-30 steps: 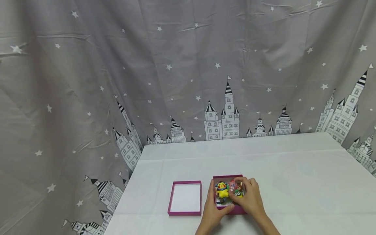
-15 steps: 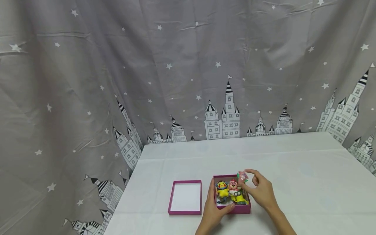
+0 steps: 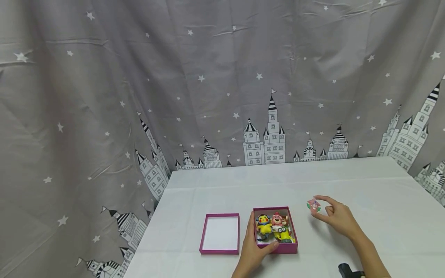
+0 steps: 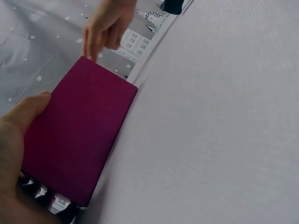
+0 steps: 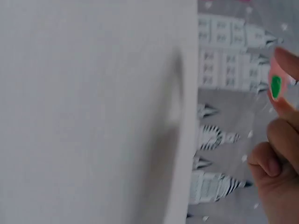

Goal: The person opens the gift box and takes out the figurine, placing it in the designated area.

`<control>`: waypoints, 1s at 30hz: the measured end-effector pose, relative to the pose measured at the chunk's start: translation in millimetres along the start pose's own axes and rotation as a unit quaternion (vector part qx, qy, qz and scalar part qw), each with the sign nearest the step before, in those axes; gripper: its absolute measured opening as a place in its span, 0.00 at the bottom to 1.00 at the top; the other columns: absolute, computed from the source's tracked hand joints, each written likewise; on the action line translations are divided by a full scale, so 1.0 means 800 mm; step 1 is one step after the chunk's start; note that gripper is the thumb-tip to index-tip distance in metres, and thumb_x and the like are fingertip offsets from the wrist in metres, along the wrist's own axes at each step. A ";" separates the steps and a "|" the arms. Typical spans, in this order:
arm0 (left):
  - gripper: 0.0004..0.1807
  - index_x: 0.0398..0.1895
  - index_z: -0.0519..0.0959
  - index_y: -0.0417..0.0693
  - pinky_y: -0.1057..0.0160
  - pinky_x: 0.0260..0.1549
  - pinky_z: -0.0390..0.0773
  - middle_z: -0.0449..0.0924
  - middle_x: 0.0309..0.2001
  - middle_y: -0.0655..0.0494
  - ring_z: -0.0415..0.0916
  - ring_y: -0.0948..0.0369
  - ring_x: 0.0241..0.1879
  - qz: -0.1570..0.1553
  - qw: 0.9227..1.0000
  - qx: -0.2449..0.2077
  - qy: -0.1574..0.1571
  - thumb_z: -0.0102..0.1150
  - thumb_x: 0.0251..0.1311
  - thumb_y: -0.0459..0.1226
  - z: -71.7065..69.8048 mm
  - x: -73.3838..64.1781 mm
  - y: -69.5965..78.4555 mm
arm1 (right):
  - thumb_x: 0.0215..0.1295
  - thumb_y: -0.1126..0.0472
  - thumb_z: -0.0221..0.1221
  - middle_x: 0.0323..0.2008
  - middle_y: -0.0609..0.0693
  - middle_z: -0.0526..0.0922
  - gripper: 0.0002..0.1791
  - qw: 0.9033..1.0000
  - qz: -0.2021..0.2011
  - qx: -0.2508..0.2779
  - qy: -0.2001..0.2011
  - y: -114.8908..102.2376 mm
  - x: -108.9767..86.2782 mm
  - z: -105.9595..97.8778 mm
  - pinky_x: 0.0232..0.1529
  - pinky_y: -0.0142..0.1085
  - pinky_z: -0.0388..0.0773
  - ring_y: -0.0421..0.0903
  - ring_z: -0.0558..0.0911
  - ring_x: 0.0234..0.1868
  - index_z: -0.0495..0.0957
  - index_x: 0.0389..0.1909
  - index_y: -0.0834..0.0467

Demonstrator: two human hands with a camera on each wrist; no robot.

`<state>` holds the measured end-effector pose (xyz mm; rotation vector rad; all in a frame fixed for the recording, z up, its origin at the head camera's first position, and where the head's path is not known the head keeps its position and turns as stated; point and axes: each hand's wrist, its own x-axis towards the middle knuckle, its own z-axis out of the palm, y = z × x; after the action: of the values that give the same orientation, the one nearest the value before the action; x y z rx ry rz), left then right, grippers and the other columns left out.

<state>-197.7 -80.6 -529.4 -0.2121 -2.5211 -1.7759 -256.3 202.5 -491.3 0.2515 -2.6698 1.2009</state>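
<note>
My right hand (image 3: pixel 338 218) pinches a small pink figurine (image 3: pixel 314 206) with green patches between thumb and forefinger, above the table to the right of the box. In the right wrist view the figurine (image 5: pixel 276 83) shows partly behind the fingertips. My left hand (image 3: pixel 252 251) grips the near left corner of a magenta box (image 3: pixel 284 249), thumb on its front wall and fingers along its left side. Several figurines lie in the box: a yellow one with a blue hood (image 3: pixel 265 227), a pink bear in a red hat (image 3: pixel 277 220), a yellow goggled one (image 3: pixel 283 234) and a brown one partly hidden.
A shallow magenta lid (image 3: pixel 201 241) with a white inside lies to the left of the box. Both stand on a white-covered table (image 3: pixel 347 185). Behind hangs a grey curtain (image 3: pixel 215 58) printed with stars and castles. A dark strap (image 3: pixel 347 271) shows at the right wrist.
My right hand has lifted the pink figurine out of the box and carried it to the right, away from the box. The left hand has stayed on the box.
</note>
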 end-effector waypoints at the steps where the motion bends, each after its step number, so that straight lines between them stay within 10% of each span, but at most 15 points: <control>1: 0.59 0.73 0.41 0.49 0.40 0.62 0.51 0.48 0.70 0.41 0.50 0.44 0.66 0.001 1.000 0.000 0.000 0.71 0.43 0.49 0.000 0.000 0.000 | 0.50 0.51 0.68 0.11 0.41 0.55 0.31 1.000 0.005 -0.006 -0.017 0.006 0.001 -0.002 0.12 0.29 0.56 0.35 0.53 0.13 0.73 0.54 0.58; 14: 0.59 0.73 0.40 0.50 0.40 0.61 0.52 0.48 0.70 0.42 0.50 0.44 0.67 0.003 1.000 0.001 -0.002 0.70 0.44 0.50 0.001 0.000 -0.002 | 0.47 0.54 0.69 0.10 0.41 0.61 0.27 0.993 -0.006 -0.025 -0.115 0.046 0.006 0.000 0.15 0.27 0.57 0.35 0.57 0.13 0.76 0.49 0.61; 30: 0.59 0.73 0.41 0.53 0.42 0.62 0.51 0.48 0.70 0.44 0.50 0.46 0.67 0.000 1.000 0.008 0.003 0.70 0.43 0.52 0.002 0.000 -0.006 | 0.45 0.53 0.70 0.12 0.42 0.63 0.36 0.992 0.009 -0.044 -0.121 0.045 -0.004 0.006 0.15 0.28 0.59 0.36 0.58 0.14 0.71 0.55 0.63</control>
<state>-198.6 -80.7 -534.3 -0.2056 -2.5297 -1.7529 -262.5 222.7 -520.8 0.3823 -2.9297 1.1197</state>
